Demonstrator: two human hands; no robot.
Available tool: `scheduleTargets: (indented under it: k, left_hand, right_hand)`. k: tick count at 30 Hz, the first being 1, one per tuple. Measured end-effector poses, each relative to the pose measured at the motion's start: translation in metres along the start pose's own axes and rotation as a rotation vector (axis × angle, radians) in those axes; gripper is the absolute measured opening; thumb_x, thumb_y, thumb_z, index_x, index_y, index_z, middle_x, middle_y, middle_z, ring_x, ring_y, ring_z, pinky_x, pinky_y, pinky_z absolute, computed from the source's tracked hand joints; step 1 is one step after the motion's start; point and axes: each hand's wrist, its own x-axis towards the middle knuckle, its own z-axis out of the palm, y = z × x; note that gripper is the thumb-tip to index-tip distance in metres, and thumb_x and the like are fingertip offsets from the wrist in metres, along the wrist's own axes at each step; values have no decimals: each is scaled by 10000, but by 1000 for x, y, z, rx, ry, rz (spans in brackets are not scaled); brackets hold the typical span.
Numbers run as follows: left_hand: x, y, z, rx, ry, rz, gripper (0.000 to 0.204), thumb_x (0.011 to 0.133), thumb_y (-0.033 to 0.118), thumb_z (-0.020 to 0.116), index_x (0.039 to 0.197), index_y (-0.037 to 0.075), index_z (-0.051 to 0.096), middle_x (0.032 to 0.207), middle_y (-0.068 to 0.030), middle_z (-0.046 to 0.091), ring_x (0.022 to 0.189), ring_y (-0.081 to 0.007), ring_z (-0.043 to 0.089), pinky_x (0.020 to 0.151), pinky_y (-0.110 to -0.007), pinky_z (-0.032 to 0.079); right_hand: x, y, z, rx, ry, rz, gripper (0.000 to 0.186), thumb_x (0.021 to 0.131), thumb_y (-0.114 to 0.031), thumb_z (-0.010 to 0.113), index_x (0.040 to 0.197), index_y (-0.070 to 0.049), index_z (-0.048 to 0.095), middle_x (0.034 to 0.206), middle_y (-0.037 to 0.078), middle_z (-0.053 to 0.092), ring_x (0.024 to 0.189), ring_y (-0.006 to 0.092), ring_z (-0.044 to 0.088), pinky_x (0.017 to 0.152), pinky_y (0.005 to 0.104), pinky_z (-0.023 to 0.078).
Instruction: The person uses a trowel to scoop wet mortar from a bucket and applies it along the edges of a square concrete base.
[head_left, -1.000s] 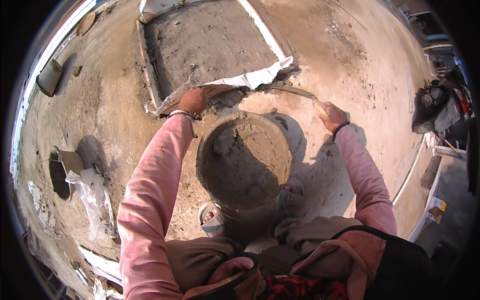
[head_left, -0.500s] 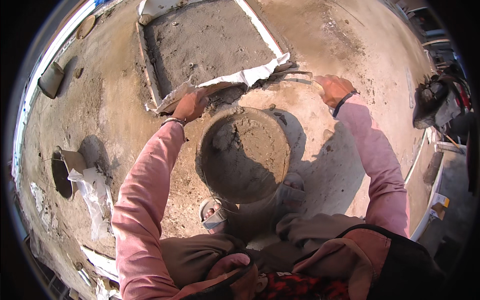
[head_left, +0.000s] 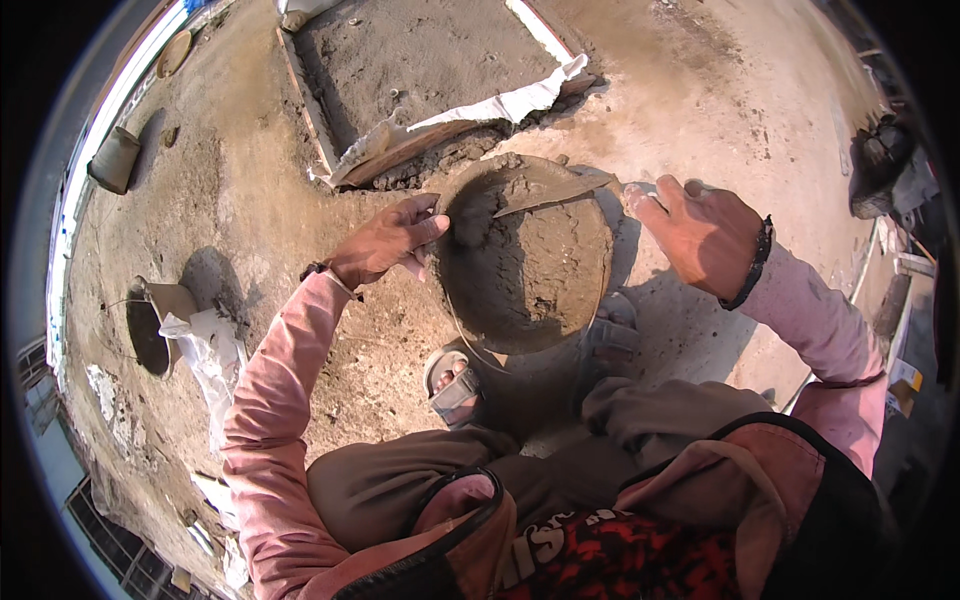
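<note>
A round bucket (head_left: pixel 530 300) of wet grey mortar (head_left: pixel 550 250) stands between my feet. My left hand (head_left: pixel 385 242) is at its left rim, the thumb on the edge and the fingers curled beside it. To the right of the bucket, my right hand (head_left: pixel 700 230) grips a trowel, its handle mostly hidden by the fingers. The muddy trowel blade (head_left: pixel 555 195) reaches left over the bucket's far part, at the mortar. Beyond the bucket lies a shallow frame (head_left: pixel 400 158) filled with grey mortar, with a torn white sheet (head_left: pixel 500 105) along its near edge.
A tipped bucket (head_left: pixel 160 325) and a crumpled white plastic sheet (head_left: pixel 210 360) lie at left. Farther off at left is another bucket (head_left: pixel 115 160), and a round shallow pan (head_left: pixel 174 54) lies beyond it. A dark bag-like heap (head_left: pixel 880 168) sits at the right edge.
My left hand has left the frame's near edge and come to the bucket's rim. My right hand has brought the trowel from beside the frame to over the bucket. The view has shifted.
</note>
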Motion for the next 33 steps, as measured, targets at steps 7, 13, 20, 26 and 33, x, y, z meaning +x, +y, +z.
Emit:
scheduleTargets:
  k: [7,13,20,26,33]
  left_hand:
    - [8,49,69,-142,-115,191,639,909,318,623,1379,-23,356,764,7,491,652,-81,490,534,-231,478]
    - [8,58,93,-133,-122,242,540,933,265,591,1352,-12,394,723,26,485,607,-62,452,528,-228,390]
    - [5,38,120,61,9,371,491,942,282,574,1321,4,434,769,5,526,612,-57,450,518,-230,372]
    - [8,50,94,117,-8,228,542,932,334,566,1352,25,420,905,-46,589,671,-95,509,564,-252,437]
    - [-4,19,41,0,46,109,470,948,299,554,1355,84,455,930,32,601,705,-43,512,568,-192,418]
  right_hand:
    - [2,0,50,-67,-217,126,409,823,-72,502,1220,2,433,962,238,553,695,370,623,595,443,501]
    - [-42,-42,146,606,-241,264,468,890,-255,503,1249,36,424,898,281,618,778,457,614,704,499,493]
    - [-65,-78,172,1312,-268,205,441,896,-356,553,1148,-1,479,751,130,602,648,263,610,605,386,493]
    - [-56,-70,126,1818,-522,320,259,917,-301,537,958,-50,486,700,28,514,569,103,535,506,280,437]
    - [-58,-12,77,1755,-702,215,423,900,-227,519,1254,-1,467,767,43,537,584,107,536,528,269,459]
